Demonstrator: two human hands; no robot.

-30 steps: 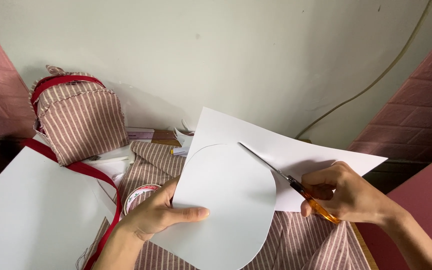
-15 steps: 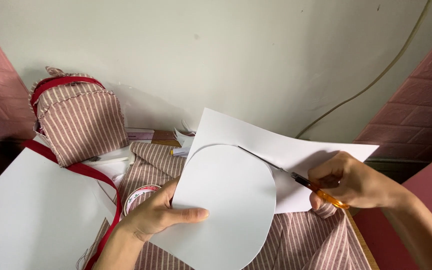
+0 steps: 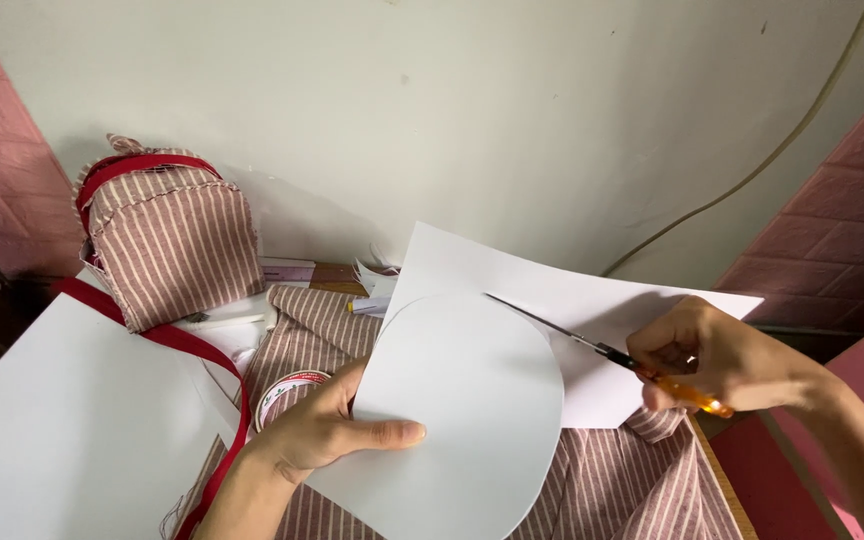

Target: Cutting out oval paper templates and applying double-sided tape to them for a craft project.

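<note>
Scissors (image 3: 592, 345) had been drawn back along the curve by the right hand (image 3: 722, 355), fingers closed through orange handles; white paper (image 3: 462, 410) was pinched by the left hand (image 3: 327, 430) above the desk's striped fabric (image 3: 612, 480); cutting seemed midway; steady turning of the sheet was judged needed next.

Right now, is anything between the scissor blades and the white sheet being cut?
Nothing visible: the scissors in the right hand already lie against the white sheet, which the left hand holds.

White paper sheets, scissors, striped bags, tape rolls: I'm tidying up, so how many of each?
White paper sheets: 2, one being cut, one lying at left
Scissors: 1
Striped bag: 1
Tape roll: 1
Total: 5
</note>
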